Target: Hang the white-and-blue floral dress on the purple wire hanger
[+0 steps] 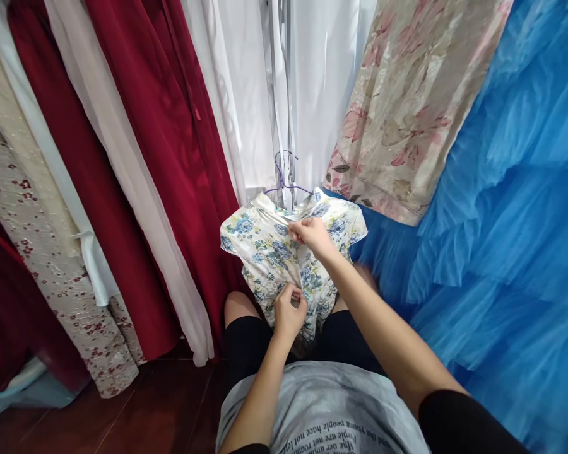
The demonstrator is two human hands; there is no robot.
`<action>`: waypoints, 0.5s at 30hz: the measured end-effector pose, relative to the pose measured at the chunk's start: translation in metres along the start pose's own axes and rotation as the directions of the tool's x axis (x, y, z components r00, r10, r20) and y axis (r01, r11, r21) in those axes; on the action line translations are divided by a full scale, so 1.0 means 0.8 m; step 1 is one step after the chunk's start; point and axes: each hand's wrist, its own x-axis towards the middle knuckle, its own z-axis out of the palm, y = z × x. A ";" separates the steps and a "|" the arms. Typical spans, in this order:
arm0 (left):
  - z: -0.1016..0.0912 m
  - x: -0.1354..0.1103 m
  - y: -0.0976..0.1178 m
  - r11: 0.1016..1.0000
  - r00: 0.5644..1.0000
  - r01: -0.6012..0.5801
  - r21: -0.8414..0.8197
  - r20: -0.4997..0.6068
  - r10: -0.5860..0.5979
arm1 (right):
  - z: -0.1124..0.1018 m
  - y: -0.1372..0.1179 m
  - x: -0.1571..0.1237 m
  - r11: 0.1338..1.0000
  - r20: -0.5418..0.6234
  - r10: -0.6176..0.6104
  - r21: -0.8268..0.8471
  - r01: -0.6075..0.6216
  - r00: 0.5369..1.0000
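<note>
A white cap-sleeved floral dress [269, 249] with blue flowers hangs in front of me on a purple wire hanger [280, 183]. Its lower part drops between my thighs and is partly hidden. Just under the neckline, my right hand [313, 234] pinches the cloth near the middle line. Lower on the same line, my left hand [290, 310] is closed in a pinch on the dress, thumb and forefinger together. Whether a zip or buttons lie under my fingertips is too small to tell.
Long dark red cloths [170, 120] hang on the left, with a pale pink one [123, 164] among them. White cloth [246, 82] is behind the hanger. To the right hang a beige floral garment [407, 113] and blue ruffled tulle [511, 252]. Dark red tiles [156, 403] show below.
</note>
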 end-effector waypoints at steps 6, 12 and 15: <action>0.005 -0.010 -0.020 0.999 0.992 0.035 -0.025 0.122 -0.032 | 0.004 -0.050 0.050 0.997 -0.036 -0.006 0.072 0.008 0.999; -0.034 0.067 0.014 0.984 0.997 -0.072 -0.164 0.014 0.075 | -0.013 -0.036 0.011 0.996 0.063 0.005 0.083 -0.011 0.998; -0.066 0.140 0.061 0.961 0.964 -0.238 -0.139 -0.154 0.216 | -0.016 -0.037 -0.001 0.997 0.065 -0.048 0.057 0.045 0.997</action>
